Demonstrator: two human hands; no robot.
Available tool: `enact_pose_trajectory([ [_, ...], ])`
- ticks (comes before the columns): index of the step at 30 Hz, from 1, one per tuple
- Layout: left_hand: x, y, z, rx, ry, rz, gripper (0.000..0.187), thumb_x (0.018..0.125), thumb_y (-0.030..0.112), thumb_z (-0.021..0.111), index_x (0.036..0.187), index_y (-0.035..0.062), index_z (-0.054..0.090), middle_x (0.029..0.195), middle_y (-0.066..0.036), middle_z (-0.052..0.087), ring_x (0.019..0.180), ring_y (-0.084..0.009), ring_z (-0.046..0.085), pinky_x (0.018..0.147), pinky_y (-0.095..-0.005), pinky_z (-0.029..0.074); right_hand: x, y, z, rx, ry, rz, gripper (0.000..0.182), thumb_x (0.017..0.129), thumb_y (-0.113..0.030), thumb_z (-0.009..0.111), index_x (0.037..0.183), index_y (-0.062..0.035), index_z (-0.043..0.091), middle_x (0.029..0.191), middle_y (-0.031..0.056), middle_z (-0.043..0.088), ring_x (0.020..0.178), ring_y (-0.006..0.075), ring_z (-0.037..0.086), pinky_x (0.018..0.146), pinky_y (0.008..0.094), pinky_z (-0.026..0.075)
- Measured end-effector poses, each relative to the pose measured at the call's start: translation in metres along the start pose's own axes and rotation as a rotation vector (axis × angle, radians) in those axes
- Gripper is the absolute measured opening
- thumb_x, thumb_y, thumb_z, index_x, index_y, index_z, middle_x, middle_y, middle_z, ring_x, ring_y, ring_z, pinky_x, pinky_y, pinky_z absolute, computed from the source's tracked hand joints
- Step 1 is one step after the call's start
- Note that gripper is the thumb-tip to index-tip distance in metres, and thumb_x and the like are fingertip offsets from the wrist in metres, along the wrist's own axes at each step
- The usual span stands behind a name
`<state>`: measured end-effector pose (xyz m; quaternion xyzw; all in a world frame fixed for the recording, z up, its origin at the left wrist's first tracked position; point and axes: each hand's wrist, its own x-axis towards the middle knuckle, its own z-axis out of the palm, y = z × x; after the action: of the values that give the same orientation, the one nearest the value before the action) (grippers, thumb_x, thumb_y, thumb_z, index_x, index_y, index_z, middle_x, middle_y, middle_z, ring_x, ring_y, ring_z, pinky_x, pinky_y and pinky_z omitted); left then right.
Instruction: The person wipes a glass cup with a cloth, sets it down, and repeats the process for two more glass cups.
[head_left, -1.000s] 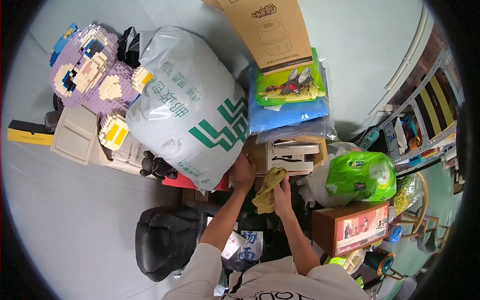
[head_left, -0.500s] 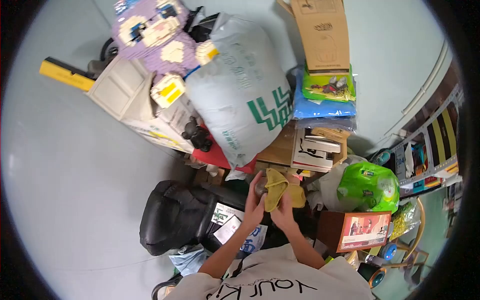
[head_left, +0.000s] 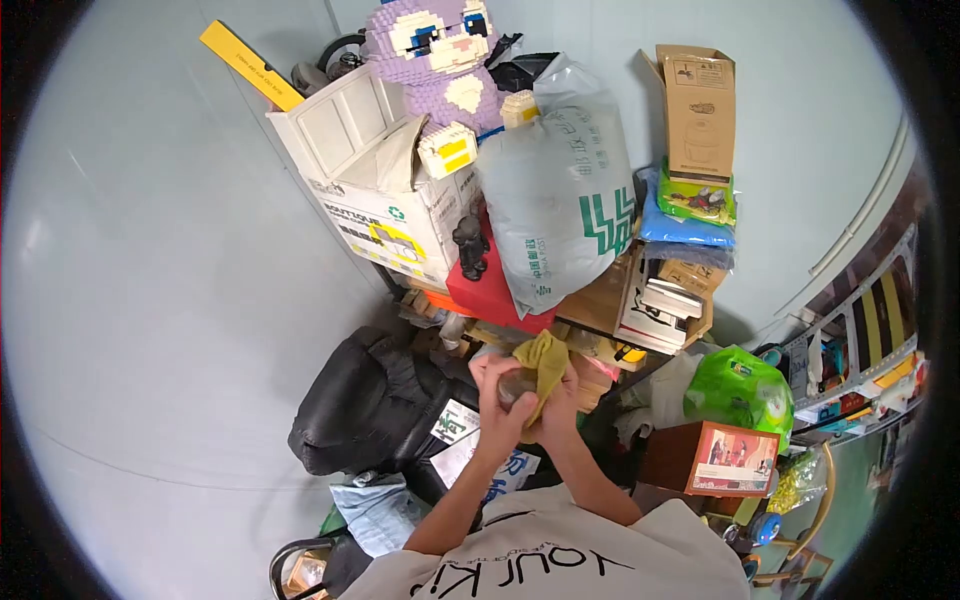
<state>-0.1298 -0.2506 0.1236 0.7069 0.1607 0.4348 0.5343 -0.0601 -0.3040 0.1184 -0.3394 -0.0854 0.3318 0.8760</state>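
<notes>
Head view shows the fingers of the left hand point(head_left: 495, 416) grasping a rounded brownish object point(head_left: 517, 386); the right hand point(head_left: 562, 416) grasps a yellow cloth point(head_left: 545, 360) against it.

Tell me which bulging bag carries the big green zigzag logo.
The pale grey bag beside the black figurine; the bright green bag at right shows no zigzag.

Left fingers point(head_left: 488, 370) around rounded object point(head_left: 515, 384); right fingers point(head_left: 570, 380) holding yellowish cloth point(head_left: 543, 358) against it; black chair point(head_left: 345, 405) nearby.
</notes>
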Motion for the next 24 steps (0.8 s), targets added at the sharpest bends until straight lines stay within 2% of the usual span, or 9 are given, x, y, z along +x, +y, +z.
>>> enact_pose_trajectory([
  [2,0.0,0.004,-0.004,-0.023,-0.016,0.01,0.033,0.091,0.022,0.059,0.117,0.0052,0.047,0.116,-0.008,0.04,0.113,-0.0206,0.04,0.101,-0.0354,0.032,-0.006,0.009,0.005,0.049,0.087,0.08,0.025,0.099,-0.012,0.053,0.122,-0.0025,0.055,0.114,0.0025,0.06,0.1,0.0117,0.058,0.087,0.025,0.046],
  [4,-0.003,-0.009,-0.007,-0.385,0.177,0.048,0.028,0.094,0.019,0.053,0.117,0.0037,0.049,0.113,-0.008,0.04,0.112,-0.0199,0.04,0.1,-0.0354,0.032,-0.012,0.011,0.014,-0.407,-0.089,-0.083,0.026,0.101,-0.015,0.048,0.123,-0.0017,0.053,0.119,0.004,0.058,0.106,0.0147,0.057,0.093,0.027,0.044],
  [6,-0.007,-0.009,-0.019,-0.359,0.168,0.072,0.027,0.099,0.02,0.052,0.119,0.0033,0.049,0.114,-0.007,0.043,0.109,-0.0176,0.043,0.098,-0.033,0.035,-0.017,0.009,0.02,-0.555,-0.192,-0.251,0.024,0.099,-0.013,0.048,0.118,-0.0002,0.054,0.118,0.0104,0.056,0.107,0.025,0.056,0.094,0.0327,0.043],
  [9,-0.018,0.016,-0.024,-0.457,0.068,-0.44,0.034,0.101,0.024,0.053,0.128,0.0033,0.046,0.116,-0.006,0.054,0.107,-0.0155,0.052,0.096,-0.0282,0.04,-0.022,0.01,0.02,-1.001,-0.056,-0.632,0.024,0.086,-0.008,0.054,0.108,0.002,0.053,0.107,0.0216,0.048,0.096,0.0386,0.051,0.087,0.0441,0.042],
  [13,-0.021,0.052,-0.036,-0.555,0.077,-0.419,0.039,0.097,0.02,0.062,0.13,0.0015,0.053,0.131,-0.008,0.055,0.119,-0.0191,0.055,0.104,-0.034,0.04,-0.031,0.02,0.023,-0.995,-0.07,-0.768,0.021,0.09,-0.009,0.054,0.108,0.0007,0.055,0.11,0.0165,0.053,0.097,0.0294,0.056,0.084,0.0393,0.045],
  [15,-0.021,0.045,-0.044,-0.6,0.025,-0.353,0.043,0.094,0.019,0.065,0.132,0.0016,0.052,0.136,-0.009,0.053,0.12,-0.0199,0.055,0.104,-0.0345,0.041,-0.034,0.023,0.029,-0.452,-0.001,-0.345,0.021,0.095,-0.013,0.055,0.112,-0.0013,0.057,0.115,0.0093,0.058,0.1,0.0197,0.059,0.083,0.032,0.047],
  [18,-0.018,0.052,-0.055,-0.596,-0.036,-0.308,0.053,0.088,0.016,0.067,0.135,0.0006,0.05,0.148,-0.012,0.045,0.127,-0.0227,0.051,0.108,-0.0358,0.038,-0.037,0.032,0.038,-0.156,-0.061,-0.206,0.025,0.097,-0.017,0.056,0.118,-0.0028,0.057,0.117,0.0039,0.06,0.102,0.0133,0.059,0.085,0.0264,0.047],
  [21,-0.012,0.055,-0.066,-0.553,-0.038,-0.227,0.065,0.073,0.01,0.054,0.137,0.001,0.047,0.147,-0.014,0.045,0.133,-0.0242,0.044,0.112,-0.0359,0.031,-0.054,0.048,0.037,-0.315,-0.214,-0.138,0.028,0.097,-0.016,0.057,0.122,-0.0024,0.056,0.118,0.0048,0.06,0.105,0.0155,0.059,0.088,0.0282,0.047],
  [24,-0.017,0.041,-0.072,-0.518,0.22,-0.215,0.033,0.091,0.016,0.049,0.122,0.0037,0.05,0.121,-0.01,0.052,0.11,-0.0169,0.05,0.1,-0.0307,0.037,-0.063,0.042,0.047,-0.681,-0.315,-0.312,0.029,0.092,-0.005,0.049,0.12,-0.0014,0.056,0.114,0.0086,0.06,0.101,0.0157,0.058,0.087,0.0299,0.046],
])
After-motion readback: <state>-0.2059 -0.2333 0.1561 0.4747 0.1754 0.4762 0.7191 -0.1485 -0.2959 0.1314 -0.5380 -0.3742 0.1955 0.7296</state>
